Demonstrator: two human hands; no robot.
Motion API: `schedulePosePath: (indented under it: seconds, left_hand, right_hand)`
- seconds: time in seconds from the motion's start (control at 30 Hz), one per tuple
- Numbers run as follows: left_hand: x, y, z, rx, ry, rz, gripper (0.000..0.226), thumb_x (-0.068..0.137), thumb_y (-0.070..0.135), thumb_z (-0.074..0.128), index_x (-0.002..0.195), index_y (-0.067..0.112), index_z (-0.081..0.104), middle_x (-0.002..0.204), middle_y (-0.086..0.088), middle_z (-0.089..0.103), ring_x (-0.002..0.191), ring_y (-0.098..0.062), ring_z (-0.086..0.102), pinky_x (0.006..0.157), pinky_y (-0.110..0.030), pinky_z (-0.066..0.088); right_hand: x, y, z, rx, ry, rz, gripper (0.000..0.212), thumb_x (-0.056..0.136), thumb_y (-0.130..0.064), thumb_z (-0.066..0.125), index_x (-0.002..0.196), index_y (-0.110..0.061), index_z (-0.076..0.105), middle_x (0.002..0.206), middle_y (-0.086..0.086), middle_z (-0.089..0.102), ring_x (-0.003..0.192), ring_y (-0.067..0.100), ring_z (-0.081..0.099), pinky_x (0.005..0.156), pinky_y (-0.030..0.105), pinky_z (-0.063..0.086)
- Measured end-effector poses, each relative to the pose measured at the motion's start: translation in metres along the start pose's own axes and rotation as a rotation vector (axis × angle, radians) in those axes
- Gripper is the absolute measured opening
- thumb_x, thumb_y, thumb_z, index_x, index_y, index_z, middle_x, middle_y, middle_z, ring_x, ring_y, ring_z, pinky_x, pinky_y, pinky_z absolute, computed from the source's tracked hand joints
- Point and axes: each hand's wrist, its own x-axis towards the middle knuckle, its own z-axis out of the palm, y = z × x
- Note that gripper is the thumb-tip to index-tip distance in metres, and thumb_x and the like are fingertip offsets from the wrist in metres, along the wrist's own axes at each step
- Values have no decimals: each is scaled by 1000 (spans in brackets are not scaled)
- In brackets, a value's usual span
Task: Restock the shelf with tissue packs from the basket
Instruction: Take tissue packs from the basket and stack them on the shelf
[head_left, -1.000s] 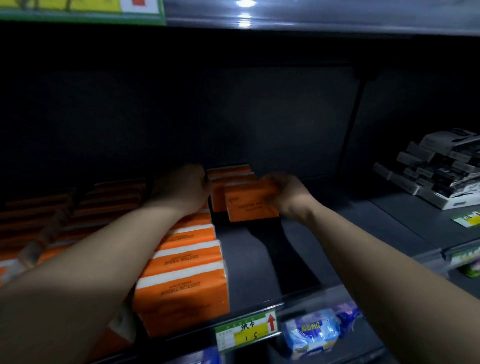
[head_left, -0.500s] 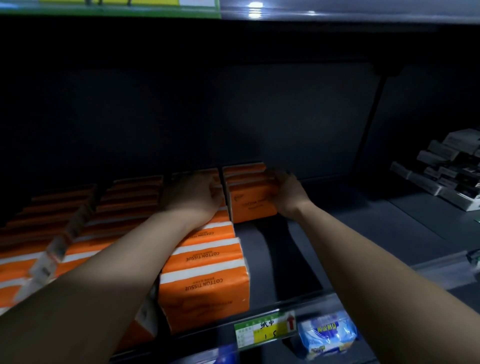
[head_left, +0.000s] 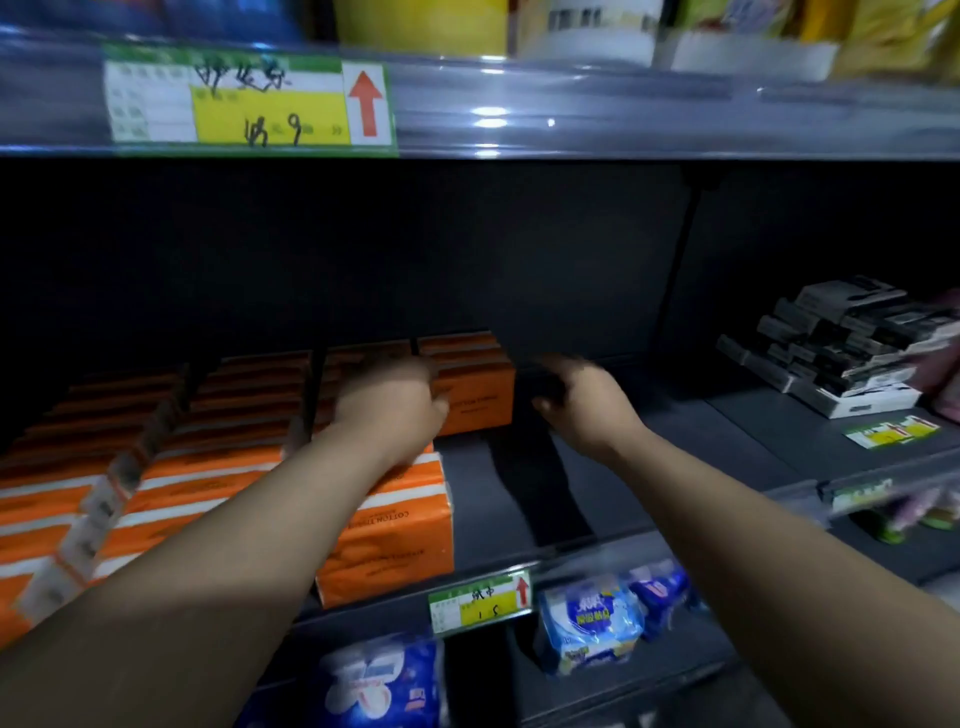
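The orange tissue pack (head_left: 475, 397) that we held a moment ago now stands at the back of the shelf (head_left: 493, 483), heading a short row beside the fuller ones. We judge this pack stocked, and the next must come from the basket, which is out of view. Our right grip (head_left: 576, 395) has come off it and hangs just beside it, fingers loosely curled on nothing. Our left grip (head_left: 392, 408) overlaps the pack's left edge, though blur hides whether it clasps anything.

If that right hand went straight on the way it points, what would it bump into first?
Probably the side of the rear orange rectangular tissue pack; the right hand angles left toward it, though depth is unclear.
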Motion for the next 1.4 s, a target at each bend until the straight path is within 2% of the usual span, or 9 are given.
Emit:
schedulePosePath:
  seconds: [0.13,0.3,0.57,0.8,0.93,1.07,1.2,1.33,1.4]
  left_hand:
    - [-26,29,-2,66,61,92,37,88,45,52,117,23,61,120,-5,62,113,-29,56,87,-35,45]
    - [-65,81,6,11,41,218,38,87,46,52,117,24,61,121,-4,61,112,-30,54,89,-36,43]
    - [-126,188,51,-72,-81,406,34,86,42,53,114,23,62,118,-4,61,111,-29,54,90,-36,43]
    - [-179,286,120,-98,-285,587,34,84,41,56,112,23,62,117,-5,62,110,-30,57,87,-38,49]
    - [-199,330,167,-91,-411,655,35,84,38,59,114,21,61,119,-6,61,112,-28,56,86,-36,47]
    - [-206,356,208,-94,-528,668,34,83,33,59,115,19,61,120,-7,60,113,-28,56,91,-35,47]
    - [-206,370,237,-126,-594,652,38,85,31,61,120,17,59,123,-7,59,114,-27,55,92,-33,46]
    - [-204,375,258,-148,-642,631,38,87,32,60,122,17,57,120,-6,57,107,-26,58,88,-32,48]
    - [-202,376,265,-138,-639,638,37,87,32,60,120,16,58,119,-6,57,109,-25,56,89,-32,46]
  right_hand:
    - [-44,10,-32,-60,-16,31,56,83,-15,64,137,-16,49,136,7,54,127,25,47,103,30,39]
    - [-119,40,-79,-133,-34,83,56,83,-15,65,137,-16,49,138,7,53,128,25,46,103,27,33]
    - [-266,122,-141,-245,-82,350,53,81,-15,68,132,-14,55,124,14,59,119,31,50,95,29,32]
    - [-364,201,-169,-283,-271,638,51,85,-21,66,134,-19,53,133,6,58,116,26,55,96,29,40]
    - [-400,239,-167,-274,-286,752,50,83,-29,66,131,-27,54,131,2,59,114,23,57,97,34,46]
    - [-433,273,-149,-202,-303,899,52,84,-24,65,134,-20,52,134,6,56,121,26,53,95,29,41]
    - [-459,302,-115,-157,-306,1039,55,86,-29,62,137,-17,46,129,11,59,116,29,56,93,35,46]
    - [-470,319,-76,-31,-261,1149,36,86,-36,60,114,-14,58,110,9,67,101,30,64,84,35,51]
    - [-472,325,-58,19,-370,1220,41,81,-35,67,113,-11,56,111,8,64,102,30,63,83,32,50]
